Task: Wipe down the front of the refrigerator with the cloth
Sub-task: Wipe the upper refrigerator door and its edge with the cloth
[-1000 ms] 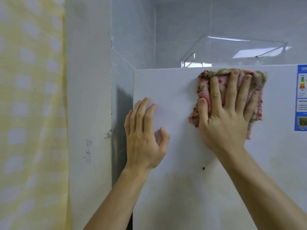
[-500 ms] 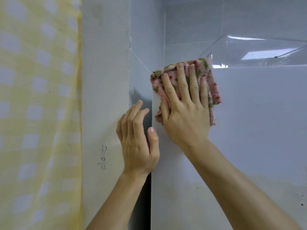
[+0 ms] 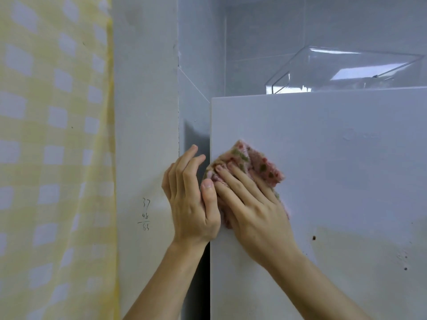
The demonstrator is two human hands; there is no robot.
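Left of refrigerator [image 3: 335, 169], wall [image 3: 143, 135] pencilled 37, 48

The cloth [image 3: 256, 162] under my fingers [image 3: 240, 181] is pink, dotted with green and red blotches. The refrigerator [image 3: 335, 158] front is pale bluish white up top, turning a stained yellowish cream lower down, with a few dark specks. To the left, the curtain [image 3: 53, 158] is a yellow-and-white check. The wall [image 3: 145, 135] is off-white with dark pencilled numbers. The tiles [image 3: 265, 31] behind are grey.
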